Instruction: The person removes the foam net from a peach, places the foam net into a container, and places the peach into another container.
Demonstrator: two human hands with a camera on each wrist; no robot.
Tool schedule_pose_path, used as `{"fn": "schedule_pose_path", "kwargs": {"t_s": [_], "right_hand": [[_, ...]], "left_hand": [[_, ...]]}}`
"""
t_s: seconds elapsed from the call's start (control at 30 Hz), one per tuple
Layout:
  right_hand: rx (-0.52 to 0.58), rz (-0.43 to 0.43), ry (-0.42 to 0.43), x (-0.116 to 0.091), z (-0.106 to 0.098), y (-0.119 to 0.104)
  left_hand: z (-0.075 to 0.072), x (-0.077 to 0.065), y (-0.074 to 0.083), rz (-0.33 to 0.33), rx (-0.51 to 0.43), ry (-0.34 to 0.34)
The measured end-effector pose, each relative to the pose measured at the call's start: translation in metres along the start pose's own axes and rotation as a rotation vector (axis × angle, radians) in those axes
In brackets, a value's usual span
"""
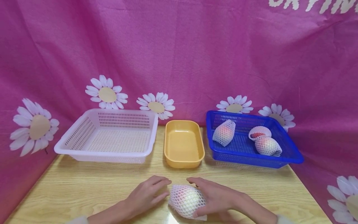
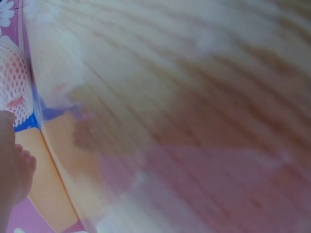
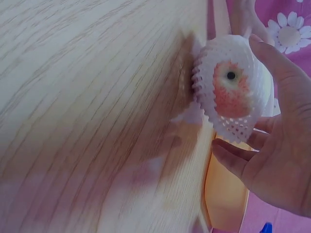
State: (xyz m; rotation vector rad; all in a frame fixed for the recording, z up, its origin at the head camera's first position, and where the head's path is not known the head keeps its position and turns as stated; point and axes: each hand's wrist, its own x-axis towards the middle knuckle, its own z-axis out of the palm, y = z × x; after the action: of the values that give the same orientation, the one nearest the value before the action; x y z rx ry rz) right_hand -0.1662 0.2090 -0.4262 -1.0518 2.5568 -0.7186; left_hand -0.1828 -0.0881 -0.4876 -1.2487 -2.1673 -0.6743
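Head view: the wooden table (image 1: 112, 183) narrows toward a pink cloth (image 1: 184, 56), and a strip of wood runs between the hands and the containers. The left hand (image 1: 146, 194), fingers loosely bent, is released, just beside the netted fruit (image 1: 186, 199) on the table at the near side. The right hand (image 1: 216, 196) grasps that fruit, thumb against its near side (how firmly, I cannot tell). Behind stand a white basket (image 1: 107, 157), a yellow tray (image 1: 184, 146) and a blue basket (image 1: 246, 158) holding three more fruits (image 1: 224, 133) in nets.

Left wrist view: blurred wood fills most of it; fingertips, the fruit and the tray crowd the left edge.

Right wrist view: thumb above and bent fingers below flank the fruit, its dark-centred end showing through the net's opening.
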Motion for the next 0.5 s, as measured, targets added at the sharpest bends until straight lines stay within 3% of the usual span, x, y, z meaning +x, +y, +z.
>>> {"fn": "schedule_pose_path", "kwargs": {"t_s": [0.27, 0.5], "right_hand": [[0.046, 0.021, -0.068, 0.0056, 0.0019, -0.0051], [0.027, -0.001, -0.036, 0.0086, 0.0068, -0.0086]], "left_hand": [[0.0002, 0.0010, 0.0042, -0.008, -0.001, -0.005], [-0.0014, 0.0039, 0.0061, 0.000, -0.007, -0.015]]}}
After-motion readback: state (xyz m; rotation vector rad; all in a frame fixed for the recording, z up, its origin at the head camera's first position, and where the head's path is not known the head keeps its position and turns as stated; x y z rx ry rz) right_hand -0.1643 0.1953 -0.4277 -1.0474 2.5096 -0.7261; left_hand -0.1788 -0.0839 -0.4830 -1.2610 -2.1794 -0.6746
